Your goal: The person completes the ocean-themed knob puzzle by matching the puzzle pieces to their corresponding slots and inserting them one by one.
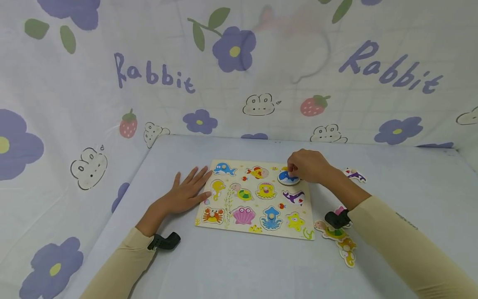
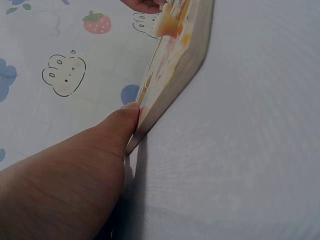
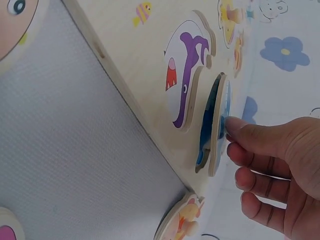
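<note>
A wooden sea-animal puzzle board (image 1: pixel 284 235) lies flat on the table. My right hand (image 1: pixel 310 166) pinches the blue whale puzzle piece (image 1: pixel 286 179) over the board's far right corner. In the right wrist view the whale piece (image 3: pixel 220 130) stands tilted beside its recess; thumb and forefinger meet at its printed face, the other fingers loosely bent. My left hand (image 1: pixel 186 193) lies at the board's left edge with fingers spread. Its thumb touches the board's side in the left wrist view. Knobbed dolphin (image 1: pixel 224 168), crab (image 1: pixel 213 215) and squid (image 1: pixel 271 218) pieces sit in the board.
Right of the board lie loose pieces: a purple orca (image 1: pixel 354 175), a turtle (image 1: pixel 330 231) and a seahorse (image 1: pixel 347 251), with a pink piece (image 1: pixel 340 210) partly hidden by the right wrist camera (image 1: pixel 336 219). A printed curtain (image 1: pixel 224 91) hangs behind the table.
</note>
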Available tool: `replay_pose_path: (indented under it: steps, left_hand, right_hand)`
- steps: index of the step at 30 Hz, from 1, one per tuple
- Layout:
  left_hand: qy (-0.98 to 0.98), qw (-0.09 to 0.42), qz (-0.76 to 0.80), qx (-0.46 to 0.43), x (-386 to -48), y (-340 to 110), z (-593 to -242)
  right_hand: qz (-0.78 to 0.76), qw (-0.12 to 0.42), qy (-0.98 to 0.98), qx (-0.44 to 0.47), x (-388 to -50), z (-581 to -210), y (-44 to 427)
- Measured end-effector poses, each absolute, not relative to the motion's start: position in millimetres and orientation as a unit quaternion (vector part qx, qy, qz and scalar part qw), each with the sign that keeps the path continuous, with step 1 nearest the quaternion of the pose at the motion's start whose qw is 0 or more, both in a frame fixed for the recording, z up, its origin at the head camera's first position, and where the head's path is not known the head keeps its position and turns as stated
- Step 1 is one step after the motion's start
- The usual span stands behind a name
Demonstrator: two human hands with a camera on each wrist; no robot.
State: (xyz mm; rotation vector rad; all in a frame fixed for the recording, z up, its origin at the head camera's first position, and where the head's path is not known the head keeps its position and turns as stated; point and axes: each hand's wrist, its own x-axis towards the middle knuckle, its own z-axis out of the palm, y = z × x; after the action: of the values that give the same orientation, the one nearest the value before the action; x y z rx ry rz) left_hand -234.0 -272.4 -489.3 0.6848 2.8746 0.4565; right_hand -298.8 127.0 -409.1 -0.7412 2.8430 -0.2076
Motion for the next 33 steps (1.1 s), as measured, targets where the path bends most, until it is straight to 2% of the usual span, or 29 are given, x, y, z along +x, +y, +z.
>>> replay_pose_path:
  steps: [33]
  left_hand:
    - [0.960, 0.079, 0.149, 0.225, -231.2, -268.4, -481.6]
  right_hand:
    - [-0.068, 0.110, 0.959, -0.251, -298.7, -410.2, 125.7]
